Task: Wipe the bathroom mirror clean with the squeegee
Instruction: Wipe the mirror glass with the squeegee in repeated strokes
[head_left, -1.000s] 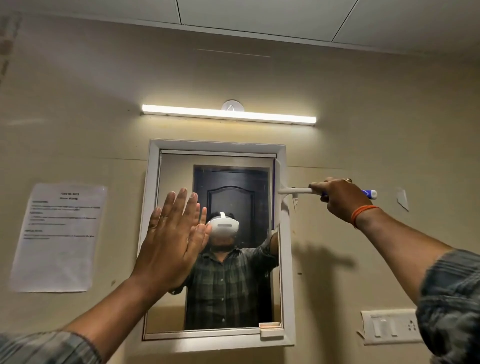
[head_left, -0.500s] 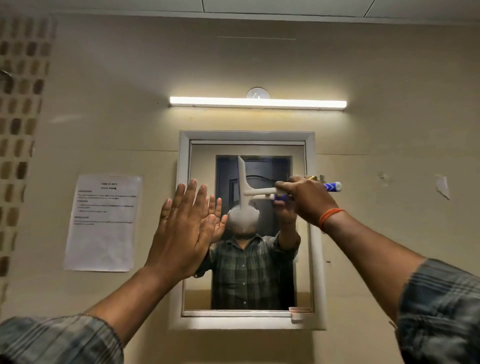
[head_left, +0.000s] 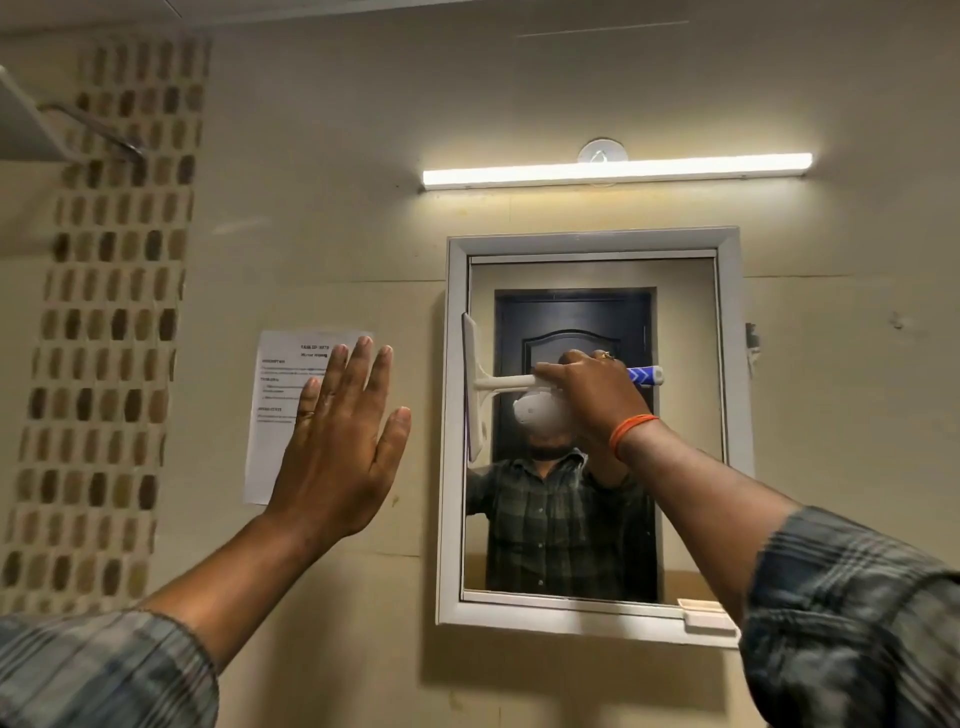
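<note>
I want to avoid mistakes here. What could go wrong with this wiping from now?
The squeegee blade stands upright at the left edge of the mirror; going further, it may catch the white frame. The right hand has its grip far from the blade, so pressure may be uneven and leave streaks. The left hand is open beside the mirror, supporting nothing.

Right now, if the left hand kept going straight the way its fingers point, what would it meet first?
The left hand points up along the wall; first in line looks like the printed notice behind its fingers, though depth is unclear.
</note>
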